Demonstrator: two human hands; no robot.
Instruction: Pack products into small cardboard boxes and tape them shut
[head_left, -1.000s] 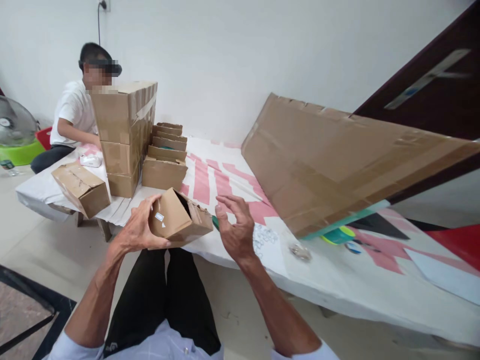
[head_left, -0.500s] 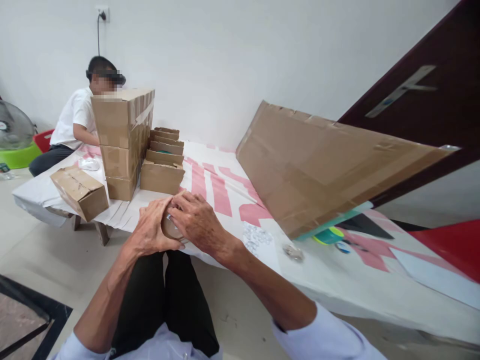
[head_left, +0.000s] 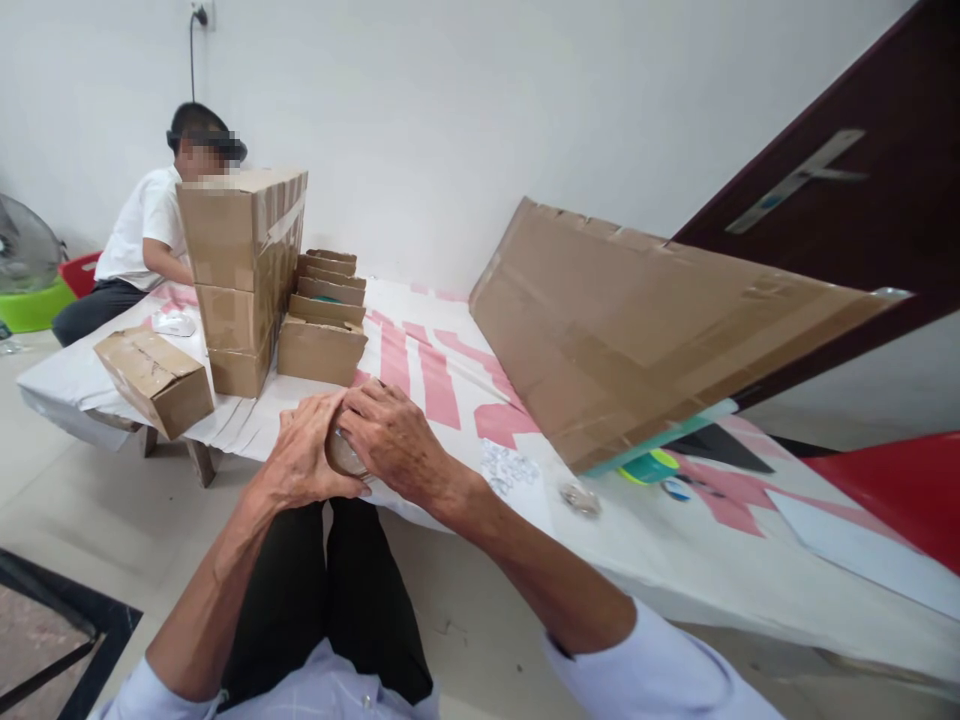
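A round tan roll of packing tape (head_left: 346,458) is held between both hands just over the table's near edge. My left hand (head_left: 306,450) wraps around its left side, with the thumb along the lower rim. From the right, my right hand (head_left: 394,440) rests on it, its curled fingertips pressed at the top edge near the left fingers. These fingers hide much of the roll, and I cannot see whether a loose tape end is pinched. Small clear pieces (head_left: 510,468) lie scattered on the table right of the hands.
Stacked cardboard boxes (head_left: 232,270), open cartons (head_left: 321,350) and a single box (head_left: 157,380) stand left. A large cardboard sheet (head_left: 645,330) leans at right, near a green-yellow tape roll (head_left: 649,467) and a small wrapped bundle (head_left: 580,499). Another person (head_left: 154,225) sits behind the stack.
The whole view has shifted slightly, so the surroundings sit a little further left and up. Both hands keep nearly the same grip on the roll, with a small movement of the right fingers.
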